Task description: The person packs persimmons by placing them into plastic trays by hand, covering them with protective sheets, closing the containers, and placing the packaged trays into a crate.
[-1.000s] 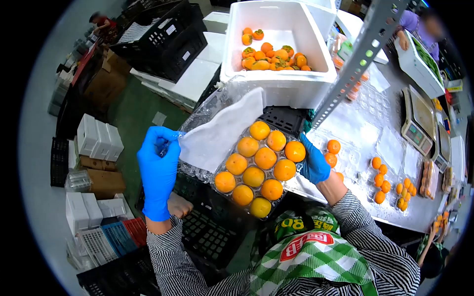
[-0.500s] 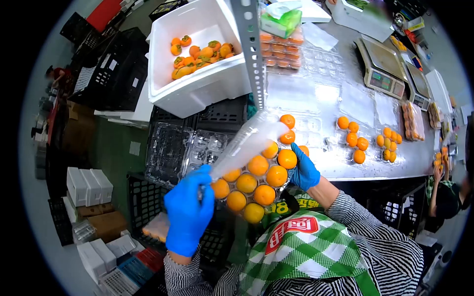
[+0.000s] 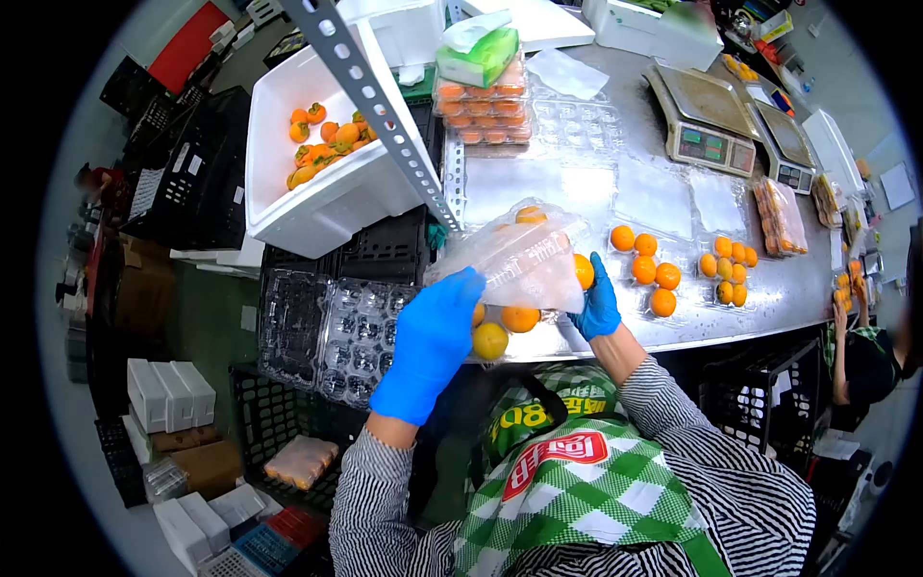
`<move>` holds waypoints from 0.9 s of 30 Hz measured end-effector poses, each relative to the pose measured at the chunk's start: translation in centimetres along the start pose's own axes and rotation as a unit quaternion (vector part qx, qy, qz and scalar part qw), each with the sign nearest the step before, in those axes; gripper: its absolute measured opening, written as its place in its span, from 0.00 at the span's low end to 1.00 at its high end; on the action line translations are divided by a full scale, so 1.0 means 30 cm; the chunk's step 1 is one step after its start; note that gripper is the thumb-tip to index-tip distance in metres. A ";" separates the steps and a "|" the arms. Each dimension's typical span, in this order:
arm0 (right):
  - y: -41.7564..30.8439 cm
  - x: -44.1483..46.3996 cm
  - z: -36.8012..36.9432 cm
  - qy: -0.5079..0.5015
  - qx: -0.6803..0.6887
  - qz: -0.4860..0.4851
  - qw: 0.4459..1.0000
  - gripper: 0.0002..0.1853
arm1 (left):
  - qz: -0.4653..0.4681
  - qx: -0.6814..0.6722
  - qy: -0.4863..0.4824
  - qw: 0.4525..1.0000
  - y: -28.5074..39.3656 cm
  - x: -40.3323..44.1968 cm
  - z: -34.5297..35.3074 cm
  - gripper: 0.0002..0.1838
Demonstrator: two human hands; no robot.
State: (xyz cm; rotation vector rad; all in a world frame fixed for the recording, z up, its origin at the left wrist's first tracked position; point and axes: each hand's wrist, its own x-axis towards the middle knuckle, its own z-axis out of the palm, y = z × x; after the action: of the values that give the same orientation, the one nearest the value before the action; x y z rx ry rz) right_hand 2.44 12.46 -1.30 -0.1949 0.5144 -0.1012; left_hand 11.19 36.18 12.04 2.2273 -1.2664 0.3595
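Steel table (image 3: 697, 313) stretches beyond the right fingers. Raised earlier, the thin sheet (image 3: 534, 274) now drapes most of the fruit pack (image 3: 520, 318) between both hands: right hand (image 3: 598, 306) clamped on the pack's side, left hand (image 3: 435, 341) at the sheet, whether pinching I cannot tell.

Fruit-packing workroom: scales (image 3: 713, 146), black crates (image 3: 210, 188), white foam boxes (image 3: 332, 219).

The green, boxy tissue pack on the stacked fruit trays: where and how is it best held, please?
Probably from above, across the long sides of the green, boxy tissue pack: it sits topmost on the stacked clear plastic fruit trays, and the loose-looking white tissue on it might slip out.
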 end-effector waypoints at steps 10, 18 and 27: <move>-0.053 0.065 -0.053 0.012 0.044 -0.048 0.998 0.29 | 0.028 0.054 -0.023 0.998 -0.004 0.059 0.172 0.25; -0.125 0.169 -0.054 0.015 0.063 -0.135 0.989 0.28 | 0.081 0.065 -0.027 0.994 -0.043 0.289 0.212 0.27; -0.192 0.343 -0.019 0.053 0.124 -0.224 0.965 0.29 | 0.124 0.040 -0.001 0.991 -0.219 0.482 0.456 0.29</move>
State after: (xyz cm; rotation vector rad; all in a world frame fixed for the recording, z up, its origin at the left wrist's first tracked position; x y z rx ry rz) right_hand 10.81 5.24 -5.50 -0.0574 0.5531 -0.6180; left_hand 23.81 20.72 5.67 2.1377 -1.5595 0.5101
